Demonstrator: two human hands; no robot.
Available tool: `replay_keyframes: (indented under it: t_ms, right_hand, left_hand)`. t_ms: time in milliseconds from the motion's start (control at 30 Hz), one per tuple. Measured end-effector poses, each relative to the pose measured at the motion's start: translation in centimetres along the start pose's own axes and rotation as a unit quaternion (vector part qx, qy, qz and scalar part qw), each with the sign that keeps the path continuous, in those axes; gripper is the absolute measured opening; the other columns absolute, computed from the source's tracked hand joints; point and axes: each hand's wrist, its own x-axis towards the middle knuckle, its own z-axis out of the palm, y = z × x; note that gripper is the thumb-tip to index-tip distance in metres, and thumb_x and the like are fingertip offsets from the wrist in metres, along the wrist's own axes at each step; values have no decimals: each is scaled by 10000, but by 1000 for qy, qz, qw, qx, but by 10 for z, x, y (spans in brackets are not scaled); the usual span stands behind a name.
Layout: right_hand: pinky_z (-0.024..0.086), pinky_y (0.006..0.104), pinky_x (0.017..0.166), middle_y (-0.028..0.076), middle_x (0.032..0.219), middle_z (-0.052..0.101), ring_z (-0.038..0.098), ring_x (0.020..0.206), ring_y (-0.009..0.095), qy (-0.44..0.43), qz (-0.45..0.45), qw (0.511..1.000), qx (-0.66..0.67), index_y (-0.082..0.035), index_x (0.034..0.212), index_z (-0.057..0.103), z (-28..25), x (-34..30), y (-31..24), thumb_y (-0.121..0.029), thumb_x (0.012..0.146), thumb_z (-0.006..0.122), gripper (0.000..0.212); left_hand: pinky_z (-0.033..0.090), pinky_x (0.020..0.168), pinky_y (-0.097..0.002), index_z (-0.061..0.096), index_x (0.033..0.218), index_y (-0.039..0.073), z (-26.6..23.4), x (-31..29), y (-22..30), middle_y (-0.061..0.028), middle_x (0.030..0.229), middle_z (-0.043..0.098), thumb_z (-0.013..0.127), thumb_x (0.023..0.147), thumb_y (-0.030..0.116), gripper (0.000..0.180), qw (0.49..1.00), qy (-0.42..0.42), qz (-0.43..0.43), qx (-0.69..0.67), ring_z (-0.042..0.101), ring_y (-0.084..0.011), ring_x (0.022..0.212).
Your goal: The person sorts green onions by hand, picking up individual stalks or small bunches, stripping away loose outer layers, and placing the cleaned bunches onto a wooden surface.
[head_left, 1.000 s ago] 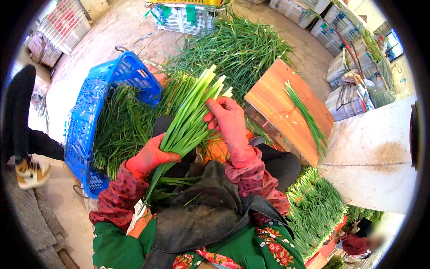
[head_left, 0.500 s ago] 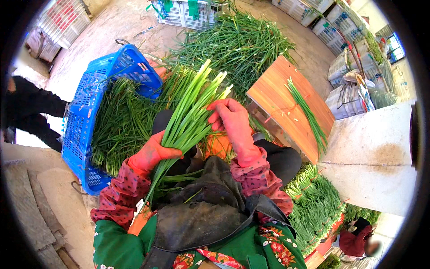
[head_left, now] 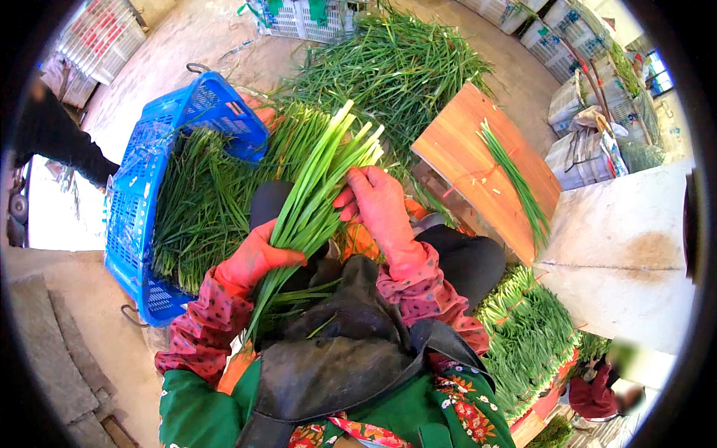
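A bunch of garlic chives [head_left: 317, 175] slants up and away from me, its pale cut ends at the far end. My left hand [head_left: 258, 257], in a red rubber glove, is closed around its leafy lower part, the thumb across the front. My right hand [head_left: 373, 205], gloved alike, has its fingers curled in a pinch at the bunch's right edge, below the pale ends; exactly which leaves lie between the fingertips is hidden. Loose leaves trail down from the left hand over my dark apron [head_left: 336, 373].
A blue crate [head_left: 138, 201] at left holds more chives. A large green heap [head_left: 388, 75] lies beyond. At right, a wooden board [head_left: 463, 142] bears a thin bundle [head_left: 515, 179]; tied bundles [head_left: 523, 343] lie below. People [head_left: 63, 142] [head_left: 594, 392] are at both sides.
My right hand has shifted slightly left and toward me along the bunch's edge. My left hand keeps its hold. At far left, the person in dark clothes has moved.
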Motion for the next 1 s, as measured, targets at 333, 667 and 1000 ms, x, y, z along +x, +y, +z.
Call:
replay_keyframes:
  t_ms: [333,667,1000]
  right_hand:
    - [449,279,446,63,593,614,565,452,138,-40,-22,989,-141,-22,868,602,-10,-16,0,-275,902,506,272]
    - [500,266,572,32,780,658,625,660,131,-338,94,936,-35,-41,959,629,-42,-65,5,-253,875,556,239]
    - [460,312,858,115,1046,627,602,947,187,-27,-150,973,172,29,1221,485,35,16,31,-270,819,666,533]
  left_hand:
    - [474,818,-292,549,1186,15,10,5,4,-63,1077,622,656,690,-26,509,999,-20,-20,-34,593,-161,928]
    - [431,472,-241,581,1064,31,7,9,11,-81,760,645,737,641,190,478,999,-2,-3,-41,577,-139,549]
    - [501,654,-406,292,1426,209,51,50,35,-195,1044,596,659,673,47,853,751,199,234,584,629,-345,787]
